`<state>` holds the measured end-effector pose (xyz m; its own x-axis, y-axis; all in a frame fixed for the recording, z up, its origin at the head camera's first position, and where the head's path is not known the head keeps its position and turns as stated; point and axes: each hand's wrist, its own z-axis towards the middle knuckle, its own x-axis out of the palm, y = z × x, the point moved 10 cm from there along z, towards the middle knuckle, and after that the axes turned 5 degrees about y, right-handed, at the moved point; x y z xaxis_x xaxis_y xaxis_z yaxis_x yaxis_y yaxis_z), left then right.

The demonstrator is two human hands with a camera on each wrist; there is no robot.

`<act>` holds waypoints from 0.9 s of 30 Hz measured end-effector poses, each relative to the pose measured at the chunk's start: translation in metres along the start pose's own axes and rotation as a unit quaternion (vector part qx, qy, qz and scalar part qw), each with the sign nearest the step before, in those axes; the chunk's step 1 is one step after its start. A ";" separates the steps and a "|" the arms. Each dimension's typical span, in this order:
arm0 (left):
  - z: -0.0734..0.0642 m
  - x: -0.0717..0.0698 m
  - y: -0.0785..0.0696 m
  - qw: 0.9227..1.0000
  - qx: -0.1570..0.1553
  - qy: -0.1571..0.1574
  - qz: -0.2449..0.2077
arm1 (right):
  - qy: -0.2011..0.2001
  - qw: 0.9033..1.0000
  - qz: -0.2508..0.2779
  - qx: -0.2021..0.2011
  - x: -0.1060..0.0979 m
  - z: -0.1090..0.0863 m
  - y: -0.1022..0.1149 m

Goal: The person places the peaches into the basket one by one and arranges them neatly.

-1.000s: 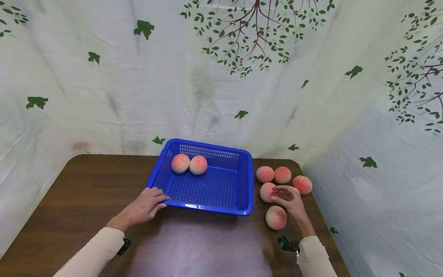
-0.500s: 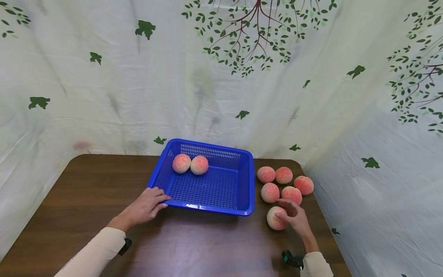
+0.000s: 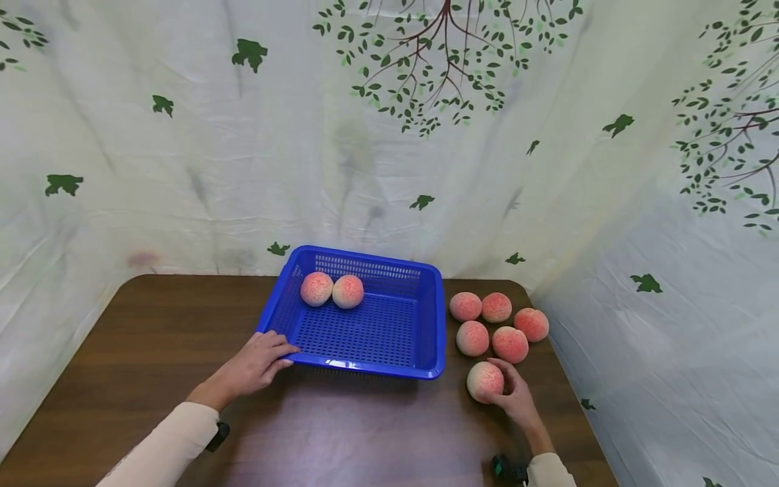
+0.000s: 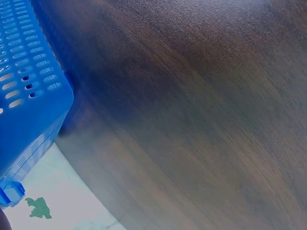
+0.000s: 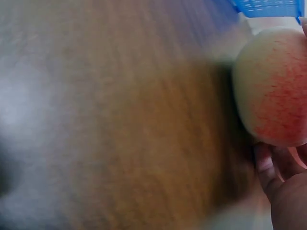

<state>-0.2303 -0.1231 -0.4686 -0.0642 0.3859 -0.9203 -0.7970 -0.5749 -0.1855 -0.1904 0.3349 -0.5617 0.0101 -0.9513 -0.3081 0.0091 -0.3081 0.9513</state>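
My right hand (image 3: 516,399) grips the nearest peach (image 3: 482,383) on the table's right side, thumb at its front and fingers at its back right. In the right wrist view this pale and red peach (image 5: 276,91) sits against the fingers (image 5: 283,163). At the near left corner of a blue plastic basket (image 3: 371,366), my left hand (image 3: 258,363) holds the rim. Two peaches, a left one (image 3: 316,289) and a right one (image 3: 348,291), lie inside at the far left. Only the basket's slotted side (image 4: 36,108) shows in the left wrist view.
Several more peaches (image 3: 472,338) lie grouped between the basket and the right edge of the brown wooden table (image 3: 164,325). A pale curtain (image 3: 231,169) with leaf prints hangs right behind the table and along its right side.
My right hand has come from the grouped peaches toward the front and taken hold of the nearest peach. The left hand and the basket stay in place.
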 end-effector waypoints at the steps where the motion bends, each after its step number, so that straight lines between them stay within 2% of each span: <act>1: -0.001 0.000 0.001 1.000 -0.002 0.002 -0.001 | 0.000 1.000 -0.001 0.005 0.002 0.000 -0.001; 10: -0.002 0.002 0.003 1.000 -0.007 0.007 -0.001 | -0.007 1.000 -0.011 0.004 0.004 0.000 -0.002; 18: -0.001 0.004 0.006 0.999 -0.030 0.031 -0.013 | -0.019 0.999 -0.023 0.040 -0.001 0.001 -0.003; 22: -0.001 0.005 0.007 0.999 -0.031 0.032 -0.015 | -0.013 0.999 -0.020 0.032 0.000 0.002 0.007; 27: -0.001 0.005 0.007 0.999 -0.031 0.031 -0.017 | -0.009 1.000 -0.017 0.001 -0.001 0.004 0.028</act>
<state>-0.2352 -0.1259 -0.4746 0.0015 0.3612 -0.9325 -0.7595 -0.6062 -0.2360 -0.1944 0.3269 -0.5349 -0.0088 -0.9406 -0.3394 0.0082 -0.3395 0.9406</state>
